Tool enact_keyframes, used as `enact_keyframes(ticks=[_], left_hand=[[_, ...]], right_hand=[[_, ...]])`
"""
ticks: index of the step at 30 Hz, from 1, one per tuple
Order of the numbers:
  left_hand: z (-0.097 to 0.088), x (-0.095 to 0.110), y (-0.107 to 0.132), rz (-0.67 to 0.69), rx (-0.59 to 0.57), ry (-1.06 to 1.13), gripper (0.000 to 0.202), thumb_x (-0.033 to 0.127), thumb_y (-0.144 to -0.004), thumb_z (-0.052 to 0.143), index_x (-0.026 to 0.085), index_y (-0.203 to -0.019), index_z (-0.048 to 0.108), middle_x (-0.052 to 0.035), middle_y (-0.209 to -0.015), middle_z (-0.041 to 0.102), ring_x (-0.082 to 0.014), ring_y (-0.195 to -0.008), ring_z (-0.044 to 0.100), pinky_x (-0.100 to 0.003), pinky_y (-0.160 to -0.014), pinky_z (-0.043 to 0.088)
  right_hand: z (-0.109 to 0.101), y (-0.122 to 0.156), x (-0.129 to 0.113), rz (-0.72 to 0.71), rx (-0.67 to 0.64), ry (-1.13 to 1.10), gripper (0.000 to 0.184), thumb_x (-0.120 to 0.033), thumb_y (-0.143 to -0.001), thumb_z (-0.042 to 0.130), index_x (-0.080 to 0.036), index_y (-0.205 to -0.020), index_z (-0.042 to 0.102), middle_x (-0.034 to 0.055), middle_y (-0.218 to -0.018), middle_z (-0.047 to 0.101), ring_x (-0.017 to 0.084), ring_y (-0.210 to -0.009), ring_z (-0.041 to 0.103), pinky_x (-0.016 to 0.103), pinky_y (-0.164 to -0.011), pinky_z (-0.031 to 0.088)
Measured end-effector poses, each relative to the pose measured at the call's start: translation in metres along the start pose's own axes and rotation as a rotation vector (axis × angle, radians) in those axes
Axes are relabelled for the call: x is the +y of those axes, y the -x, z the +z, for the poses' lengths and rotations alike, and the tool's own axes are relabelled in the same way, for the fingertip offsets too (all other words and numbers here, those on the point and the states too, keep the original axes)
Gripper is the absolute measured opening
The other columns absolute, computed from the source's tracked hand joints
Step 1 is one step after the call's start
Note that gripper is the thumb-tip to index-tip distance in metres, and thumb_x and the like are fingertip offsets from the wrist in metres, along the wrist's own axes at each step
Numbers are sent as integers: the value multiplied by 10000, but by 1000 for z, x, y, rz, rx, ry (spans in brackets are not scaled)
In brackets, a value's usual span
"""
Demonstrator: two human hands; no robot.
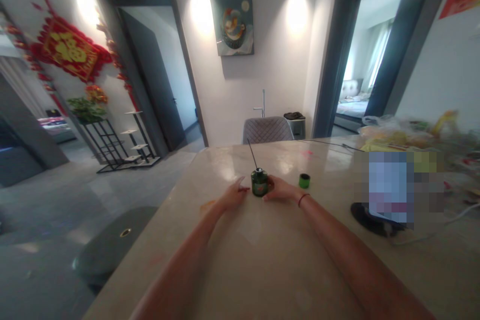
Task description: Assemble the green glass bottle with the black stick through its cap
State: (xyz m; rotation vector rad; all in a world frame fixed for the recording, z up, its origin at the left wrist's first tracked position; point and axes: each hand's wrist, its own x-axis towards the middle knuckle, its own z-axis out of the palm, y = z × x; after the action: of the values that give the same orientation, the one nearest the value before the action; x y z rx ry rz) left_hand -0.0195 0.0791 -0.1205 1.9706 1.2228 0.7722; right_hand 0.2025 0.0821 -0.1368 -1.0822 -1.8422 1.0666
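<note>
A small dark green glass diffuser bottle stands upright on the table, with one thin dark stick leaning up to the left out of its neck. My right hand is curled against the bottle's right side, its fingertips partly hidden behind the glass. On the other side, my left hand is just left of the bottle with thumb and fingers apart; I see nothing in it. A short green ring-shaped piece, dark inside, sits to the right beyond my right wrist.
The pale stone table reaches toward a grey quilted chair at its far side. On the right are a blurred-out screen on a round black base, cables, and a heap of plastic bags. A green stool stands left of the table.
</note>
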Motion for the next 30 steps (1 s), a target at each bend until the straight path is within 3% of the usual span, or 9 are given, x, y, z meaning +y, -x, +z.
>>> enact_keyframes(ticks=[2, 4, 6, 8, 20, 30], left_hand=[[-6, -2, 18, 29, -70, -199, 631, 191, -778, 467, 105, -1383, 307, -111, -1133, 644, -220, -1098, 557, -367, -995, 371], [-8, -2, 36, 113, -134, -354, 547, 273, -821, 448, 135, -1347, 386, -109, -1277, 546, -216, -1169, 507, -355, -1022, 348], [-5, 0, 50, 163, -109, -496, 440, 311, -853, 403, 174, -1257, 510, -82, -1354, 470, -218, -1260, 414, -379, -1081, 258], [-2, 3, 59, 175, -89, -555, 436, 346, -874, 370, 198, -1259, 512, -65, -1367, 458, -209, -1279, 388, -388, -1088, 244], [-1, 7, 64, 154, -86, -580, 438, 360, -884, 359, 211, -1269, 505, -59, -1376, 445, -196, -1296, 366, -379, -1095, 230], [-1, 11, 66, 196, -44, -578, 391, 290, -875, 359, 204, -1191, 573, -66, -1297, 534, -189, -1222, 455, -359, -1066, 294]], right_hand=[[2, 3, 0, -5, -37, -59, 740, -190, -446, 802, -151, -1120, 496, 92, -1121, 617, 240, -1027, 594, 396, -916, 453], [5, 7, 0, -22, -15, -74, 734, -198, -471, 793, -156, -1136, 484, 95, -1139, 604, 235, -1041, 583, 393, -931, 439], [8, 10, -1, -29, 43, -42, 680, -209, -504, 779, -158, -1120, 494, 96, -1135, 601, 233, -1035, 581, 394, -935, 431], [11, 10, 0, -25, 92, 1, 613, -213, -535, 763, -159, -1092, 511, 94, -1118, 609, 233, -1016, 587, 401, -926, 433], [15, -40, 6, 10, 103, 59, 528, -131, -496, 762, -145, -990, 578, 78, -1014, 663, 209, -906, 628, 368, -850, 475], [44, -73, 8, -12, 88, 25, 502, -135, -476, 780, -155, -949, 614, 50, -952, 684, 203, -872, 633, 365, -833, 477]])
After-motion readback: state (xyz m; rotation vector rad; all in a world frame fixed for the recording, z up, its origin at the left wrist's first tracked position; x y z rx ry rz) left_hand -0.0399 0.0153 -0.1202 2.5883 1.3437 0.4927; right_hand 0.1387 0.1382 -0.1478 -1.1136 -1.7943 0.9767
